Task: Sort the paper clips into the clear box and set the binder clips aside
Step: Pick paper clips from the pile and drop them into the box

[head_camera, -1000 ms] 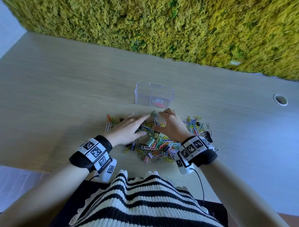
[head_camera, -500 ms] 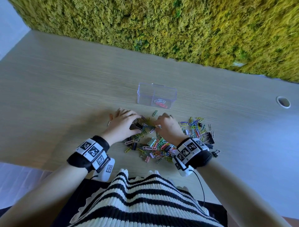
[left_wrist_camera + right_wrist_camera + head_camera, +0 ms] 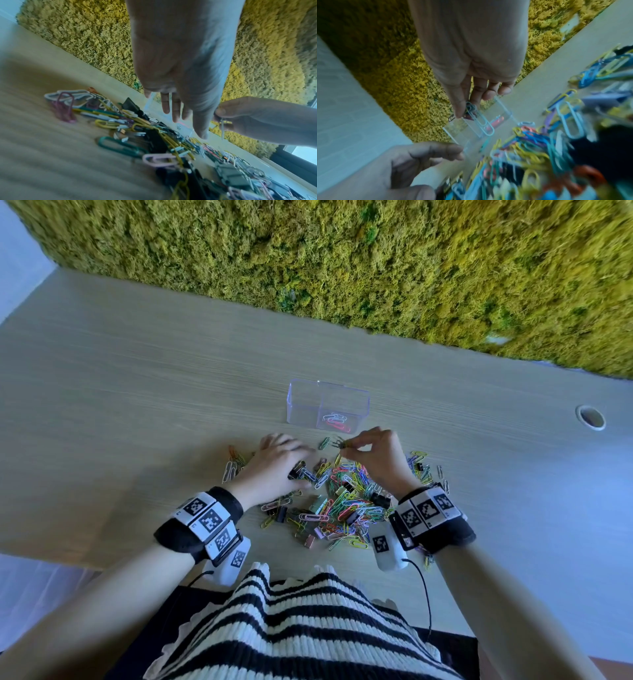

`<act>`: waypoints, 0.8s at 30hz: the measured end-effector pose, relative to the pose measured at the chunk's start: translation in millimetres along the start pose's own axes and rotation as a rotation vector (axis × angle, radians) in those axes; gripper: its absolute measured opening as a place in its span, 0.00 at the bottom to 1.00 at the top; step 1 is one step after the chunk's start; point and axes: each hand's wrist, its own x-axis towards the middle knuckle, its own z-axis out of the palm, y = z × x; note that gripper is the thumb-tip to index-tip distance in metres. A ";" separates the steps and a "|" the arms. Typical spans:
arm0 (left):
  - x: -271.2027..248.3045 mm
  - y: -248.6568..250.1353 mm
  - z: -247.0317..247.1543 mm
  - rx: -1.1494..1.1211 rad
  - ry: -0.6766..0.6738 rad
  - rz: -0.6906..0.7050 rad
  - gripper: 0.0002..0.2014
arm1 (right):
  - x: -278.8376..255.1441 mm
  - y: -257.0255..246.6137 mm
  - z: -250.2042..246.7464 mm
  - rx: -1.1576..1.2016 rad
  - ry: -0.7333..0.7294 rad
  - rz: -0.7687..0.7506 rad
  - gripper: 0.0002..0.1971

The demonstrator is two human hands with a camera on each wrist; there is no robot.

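A heap of coloured paper clips [image 3: 346,505] mixed with binder clips lies on the wooden table in front of me; a black binder clip [image 3: 380,499] and a pale green one [image 3: 320,505] show in it. Just behind the heap stands the clear box [image 3: 327,407], with a few paper clips [image 3: 337,421] inside. My right hand [image 3: 344,446] is lifted off the heap, close to the box's near wall. Its thumb and fingers pinch a small bunch of paper clips [image 3: 471,111]. My left hand [image 3: 291,463] rests with straight fingers on the heap's left side and holds nothing.
One green paper clip [image 3: 323,443] lies alone between heap and box. A small group of clips [image 3: 234,462] sits left of my left hand. A moss wall [image 3: 342,268] runs along the table's back edge. A cable hole [image 3: 590,417] is at far right.
My right hand has risen from the heap towards the box with paper clips pinched in its fingers. My left hand has drawn back to the heap's left side.
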 end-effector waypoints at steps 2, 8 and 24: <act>4.4 -2.7 -3.8 -0.008 0.010 -0.040 0.31 | 7.7 -6.7 -6.0 0.027 0.035 -0.033 0.08; 21.0 0.8 -0.7 -0.021 -0.131 -0.031 0.30 | 42.7 -41.3 -20.1 0.102 0.195 -0.211 0.08; 10.4 1.6 -10.3 0.128 -0.049 -0.120 0.29 | 44.5 -17.2 -15.7 -0.288 0.237 -0.451 0.13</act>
